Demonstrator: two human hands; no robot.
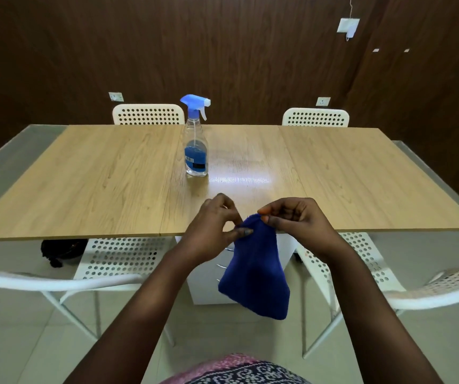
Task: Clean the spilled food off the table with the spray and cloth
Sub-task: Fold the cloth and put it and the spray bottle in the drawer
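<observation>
Dark-blue cloth (253, 270) hangs limp at worktop (112, 173) near edge — left hand (217, 225) & right hand (292, 217) pinch its top. Spray bottle (196, 145) upright mid-worktop. Spilled food can't be made out.

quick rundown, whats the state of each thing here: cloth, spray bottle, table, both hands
blue cloth: pinched at its top edge by both hands, hanging off the table's near edge
spray bottle: upright on the table, untouched, partly filled
table: no spilled food visible, glossy patch beside the bottle
left hand: shut on the cloth
right hand: shut on the cloth
</observation>
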